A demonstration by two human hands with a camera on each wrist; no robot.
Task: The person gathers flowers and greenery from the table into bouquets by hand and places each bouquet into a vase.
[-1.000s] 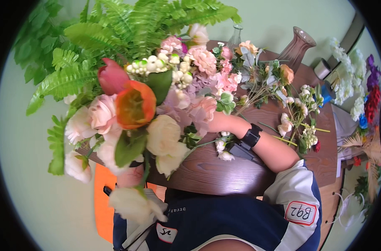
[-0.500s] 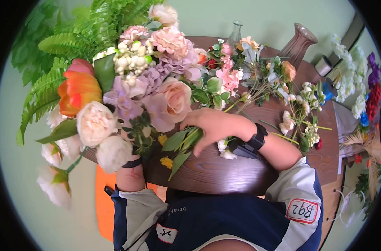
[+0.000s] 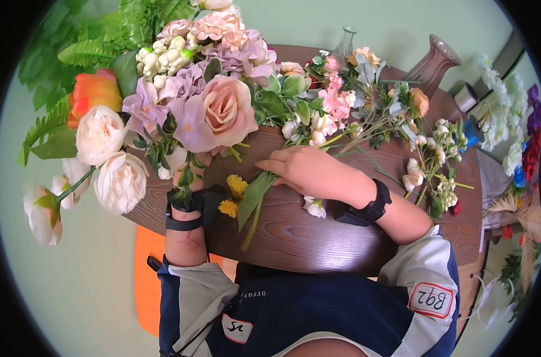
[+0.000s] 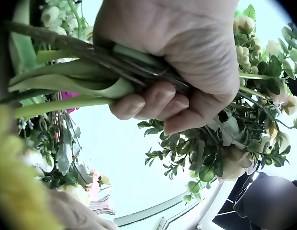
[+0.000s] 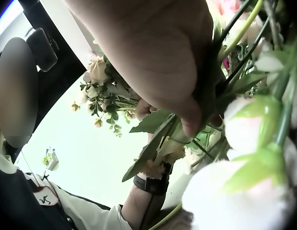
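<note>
My left hand (image 4: 172,62) grips a bundle of stems (image 4: 86,52), its fingers curled round them. Above it spreads a big artificial bouquet with a pink rose (image 3: 227,110), cream peonies (image 3: 101,135), an orange tulip (image 3: 92,95), lilac hydrangea and fern; in the head view these blooms hide most of that hand. My right hand (image 3: 318,172) is low over the table to the right of the bouquet. Between its thumb and fingers it holds a leafy green stem (image 3: 255,199), whose leaves (image 5: 151,148) show below the thumb in the right wrist view. Yellow flowers (image 3: 232,199) are just left of these leaves.
On the brown wooden table (image 3: 306,244), loose pink and peach sprays (image 3: 336,101) and white flower stems (image 3: 431,149) lie to the right. A clear glass vase (image 3: 345,43) and a ribbed brownish vase (image 3: 437,62) stand behind. More flowers (image 3: 532,131) are at the far right.
The bouquet has moved left, off the right hand. My right hand, at first hidden among the blooms, is now lower over the table with the leafy stem, its fingers drawn closer together.
</note>
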